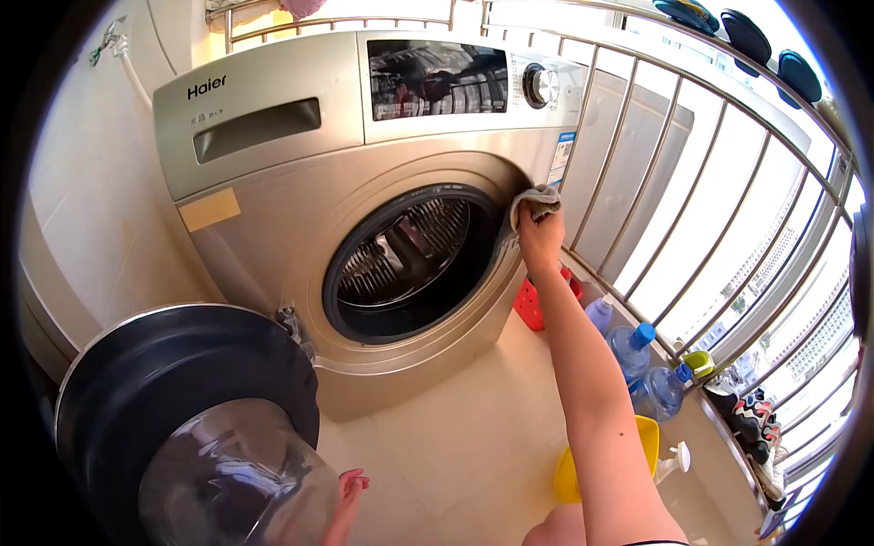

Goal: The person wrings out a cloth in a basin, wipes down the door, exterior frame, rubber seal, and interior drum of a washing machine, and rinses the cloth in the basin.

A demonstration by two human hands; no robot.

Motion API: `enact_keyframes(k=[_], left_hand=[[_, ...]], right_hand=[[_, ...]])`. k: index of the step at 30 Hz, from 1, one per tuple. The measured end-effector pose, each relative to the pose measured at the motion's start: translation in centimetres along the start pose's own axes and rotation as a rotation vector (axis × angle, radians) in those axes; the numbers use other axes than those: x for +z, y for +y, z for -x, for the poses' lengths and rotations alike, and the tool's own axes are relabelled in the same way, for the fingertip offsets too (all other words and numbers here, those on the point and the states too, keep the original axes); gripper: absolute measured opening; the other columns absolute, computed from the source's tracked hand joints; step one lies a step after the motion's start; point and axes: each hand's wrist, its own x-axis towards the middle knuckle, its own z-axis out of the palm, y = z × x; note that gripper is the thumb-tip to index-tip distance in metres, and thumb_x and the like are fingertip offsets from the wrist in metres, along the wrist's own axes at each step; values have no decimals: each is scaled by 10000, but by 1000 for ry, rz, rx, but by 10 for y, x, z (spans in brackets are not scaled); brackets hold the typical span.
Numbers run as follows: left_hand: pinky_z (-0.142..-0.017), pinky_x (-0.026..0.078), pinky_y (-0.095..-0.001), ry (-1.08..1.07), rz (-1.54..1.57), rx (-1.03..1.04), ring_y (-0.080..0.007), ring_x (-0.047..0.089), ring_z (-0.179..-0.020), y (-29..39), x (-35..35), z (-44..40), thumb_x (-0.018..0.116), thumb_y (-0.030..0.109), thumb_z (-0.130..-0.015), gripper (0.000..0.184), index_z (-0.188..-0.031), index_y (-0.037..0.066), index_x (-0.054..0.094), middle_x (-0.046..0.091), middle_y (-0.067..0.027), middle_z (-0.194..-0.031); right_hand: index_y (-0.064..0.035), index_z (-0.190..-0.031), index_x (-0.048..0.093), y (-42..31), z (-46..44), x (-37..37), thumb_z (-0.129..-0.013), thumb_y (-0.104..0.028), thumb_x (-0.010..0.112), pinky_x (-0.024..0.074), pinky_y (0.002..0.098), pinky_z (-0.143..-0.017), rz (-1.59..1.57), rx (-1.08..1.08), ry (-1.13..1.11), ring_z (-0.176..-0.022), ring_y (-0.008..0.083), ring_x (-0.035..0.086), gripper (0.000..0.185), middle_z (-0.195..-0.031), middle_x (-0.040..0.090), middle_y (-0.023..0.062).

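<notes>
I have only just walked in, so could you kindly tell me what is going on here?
A person's right hand holds a grey cloth to the front of the washing machine, just right of its round opening. The door stands swung open, and the left hand is low beside its glass, visibly empty.

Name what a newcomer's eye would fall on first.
The washing machine, its round door swung open at lower left, would likely catch the eye first. Next comes the right hand, holding a grey cloth against the machine's front, at the opening's upper right. Then the bright yellow container on the floor, lower right.
</notes>
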Motion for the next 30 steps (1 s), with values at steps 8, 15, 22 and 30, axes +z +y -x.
enact_keyframes(k=[8,15,22,30], left_hand=[[-901,482,-323,-57,-104,76,-178,637,-923,-28,-40,-22,527,193,-981,304,-1231,20,531,662,-115,-1019],[-908,474,-334,-196,-69,62,-173,630,-955,-97,-90,-55,530,225,-979,340,-1260,34,514,665,-114,-1036],[-925,456,-387,-401,172,178,-235,627,-988,65,-25,1,558,294,-961,378,-1234,34,536,660,-131,-1062],[-929,450,-433,-335,536,384,-295,628,-980,32,-31,-2,566,363,-934,444,-1186,-3,563,652,-148,-1074]], right_hand=[[-18,-1118,541,-38,11,38,-779,-121,704,449,433,-886,102,-300,25,-1032,392,557,390,-1095,589,204],[-34,-1124,562,-42,18,35,-772,-151,720,491,377,-812,39,-102,37,-898,313,653,404,-952,677,164],[-44,-1162,594,-40,65,21,-756,34,629,485,299,-882,-182,-101,-261,-967,212,645,415,-1050,672,115],[-59,-1155,617,60,169,87,-843,-256,573,447,406,-972,603,-590,-815,-1150,313,570,372,-1203,613,172]])
